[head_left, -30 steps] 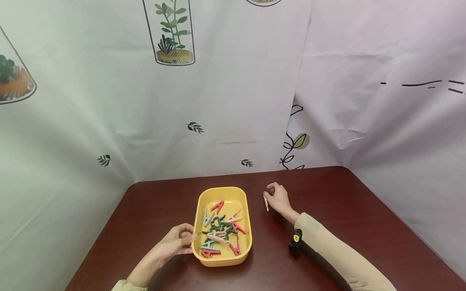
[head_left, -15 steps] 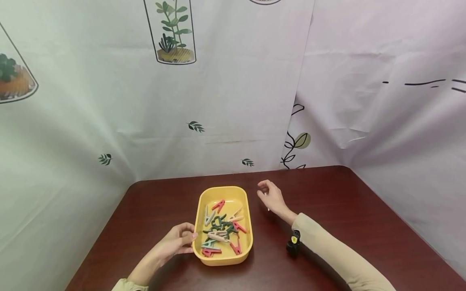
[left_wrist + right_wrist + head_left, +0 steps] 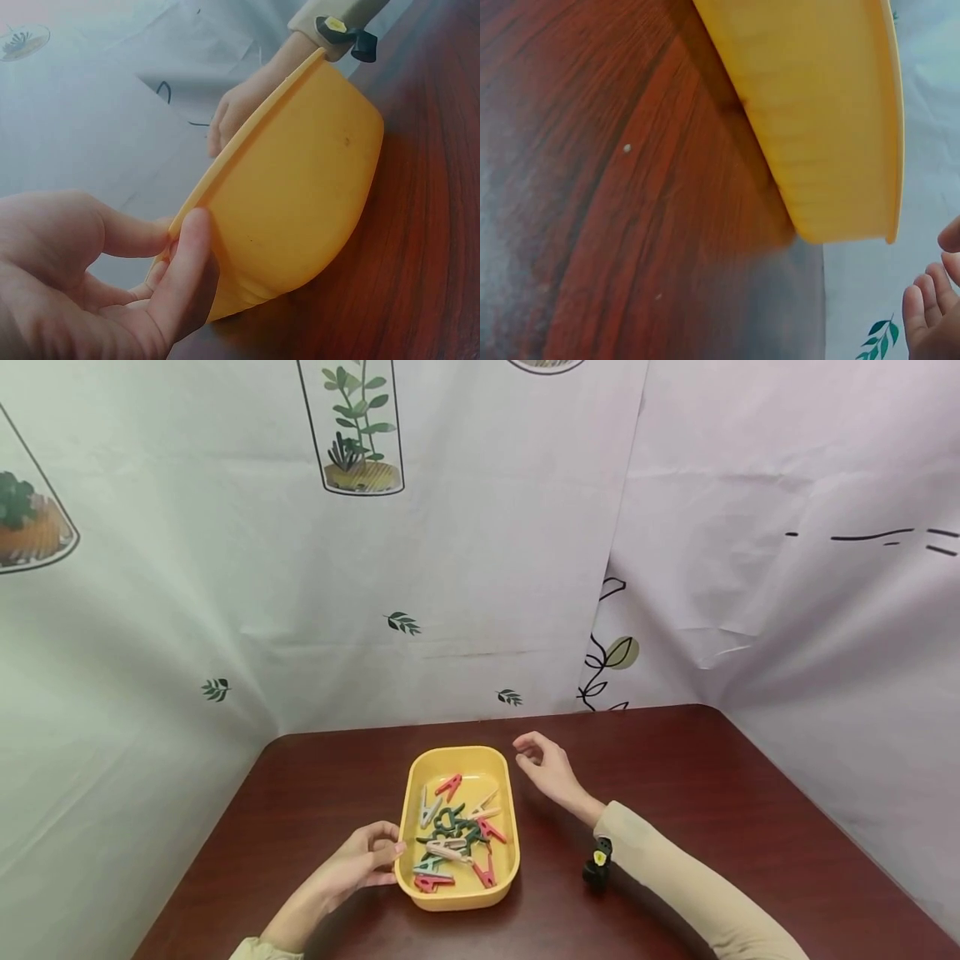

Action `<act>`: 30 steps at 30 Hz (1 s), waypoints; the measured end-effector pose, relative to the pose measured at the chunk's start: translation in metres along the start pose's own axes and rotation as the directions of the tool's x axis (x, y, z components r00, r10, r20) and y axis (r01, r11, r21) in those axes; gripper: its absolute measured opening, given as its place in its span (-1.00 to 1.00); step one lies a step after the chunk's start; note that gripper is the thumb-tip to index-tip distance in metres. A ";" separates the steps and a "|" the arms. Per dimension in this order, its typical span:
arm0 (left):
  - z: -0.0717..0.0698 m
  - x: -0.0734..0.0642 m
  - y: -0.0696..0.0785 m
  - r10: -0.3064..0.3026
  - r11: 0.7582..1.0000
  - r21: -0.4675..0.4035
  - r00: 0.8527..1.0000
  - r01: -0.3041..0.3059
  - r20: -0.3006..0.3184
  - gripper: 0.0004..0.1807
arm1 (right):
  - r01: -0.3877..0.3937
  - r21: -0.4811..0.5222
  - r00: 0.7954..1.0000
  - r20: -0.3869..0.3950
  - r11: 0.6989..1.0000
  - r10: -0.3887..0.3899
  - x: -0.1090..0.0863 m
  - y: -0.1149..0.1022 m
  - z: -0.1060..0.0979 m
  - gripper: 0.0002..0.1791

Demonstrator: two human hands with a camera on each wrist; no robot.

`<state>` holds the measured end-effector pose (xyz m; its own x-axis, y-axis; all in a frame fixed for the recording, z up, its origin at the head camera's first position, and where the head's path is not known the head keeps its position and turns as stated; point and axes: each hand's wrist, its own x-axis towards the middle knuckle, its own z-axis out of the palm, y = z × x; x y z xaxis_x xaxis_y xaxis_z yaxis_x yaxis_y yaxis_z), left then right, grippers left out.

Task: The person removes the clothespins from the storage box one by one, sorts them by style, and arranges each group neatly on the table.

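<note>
The yellow tray point(image 3: 420, 902) sits on the dark red-brown counter point(image 3: 645, 752), and the head view alone looks down into it. A loose heap of clips point(image 3: 474, 835) lies inside: several dark green ones around the middle, red ones near the far end, the right side and the near end, with cream, grey and pale teal ones among them.

The left hand point(image 3: 367, 858) pinches the tray's left rim. From above, the thumb laps the edge; the left wrist view adds what that hides, a finger laid against the outer wall below the lip, and a small dark mark farther along that wall.

The right hand point(image 3: 553, 771) is beside the tray's far right corner, apart from it, its fingers loosely bent and the thumb parted from the forefinger. Its palm faces away from the head view. The right wrist view catches only some of its fingers at the lower right corner, with the pale backdrop point(image 3: 930, 165) showing between them and the tray; there, tiny light specks and the wood grain stand out on the counter.

A black device point(image 3: 597, 864) with a yellow spot is at the right sleeve's point(image 3: 675, 868) cuff, seen from another side in the left wrist view.
</note>
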<state>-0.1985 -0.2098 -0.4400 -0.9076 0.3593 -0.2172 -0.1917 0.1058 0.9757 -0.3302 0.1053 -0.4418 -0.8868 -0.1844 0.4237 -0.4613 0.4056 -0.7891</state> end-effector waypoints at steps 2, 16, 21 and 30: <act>0.000 0.000 -0.001 -0.004 1.000 -0.002 1.000 0.004 -0.002 -0.65 | 0.012 0.011 1.000 0.022 1.000 -0.013 0.001 -0.003 0.001 -0.78; 0.000 0.000 -0.002 -0.001 1.000 0.005 1.000 0.001 -0.014 -0.65 | 0.062 0.077 0.959 0.272 0.995 -0.080 0.018 -0.023 -0.011 -0.78; -0.001 0.000 -0.003 -0.005 1.000 -0.009 1.000 0.005 -0.005 -0.65 | 0.092 0.103 0.922 0.368 0.990 -0.124 0.020 -0.020 -0.009 -0.73; 0.001 -0.001 -0.001 0.000 1.000 -0.018 1.000 0.000 0.000 -0.66 | 0.121 0.078 0.831 0.538 0.990 -0.143 0.027 -0.019 0.000 -0.56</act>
<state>-0.1972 -0.2091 -0.4407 -0.9075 0.3595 -0.2171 -0.1981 0.0894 0.9761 -0.3454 0.0924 -0.4158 -0.6848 -0.6928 0.2261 -0.5655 0.3096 -0.7644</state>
